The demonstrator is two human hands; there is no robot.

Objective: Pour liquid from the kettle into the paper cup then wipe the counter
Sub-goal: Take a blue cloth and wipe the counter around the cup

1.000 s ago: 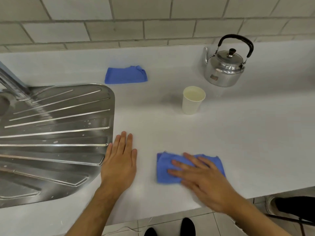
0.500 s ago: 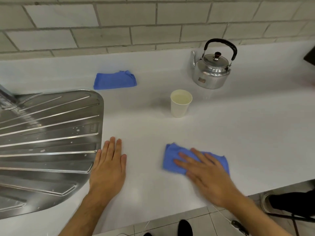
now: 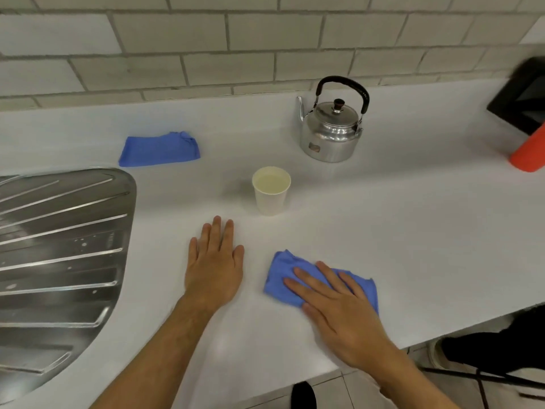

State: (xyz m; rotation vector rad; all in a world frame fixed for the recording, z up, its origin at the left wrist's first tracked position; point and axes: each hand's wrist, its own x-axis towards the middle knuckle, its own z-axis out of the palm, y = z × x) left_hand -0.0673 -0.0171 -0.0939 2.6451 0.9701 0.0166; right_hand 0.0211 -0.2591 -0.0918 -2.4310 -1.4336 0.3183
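Observation:
A steel kettle [image 3: 331, 134] with a black handle stands upright at the back of the white counter [image 3: 413, 231]. In front of it a paper cup [image 3: 271, 194] holds pale liquid. My right hand [image 3: 339, 311] lies flat on a crumpled blue cloth [image 3: 280, 276] near the counter's front edge, pressing it down with spread fingers. My left hand [image 3: 213, 267] rests palm down on the bare counter, just left of the cloth and below the cup, holding nothing.
A second folded blue cloth [image 3: 159, 149] lies at the back left. A steel sink drainboard [image 3: 59, 255] fills the left side. An orange bottle [image 3: 529, 154] and a black object [image 3: 522, 101] sit at the far right. Tiled wall behind.
My right hand has slid the blue cloth a little along the counter near the front edge. The view has shifted right, and my left hand has stayed flat on the counter.

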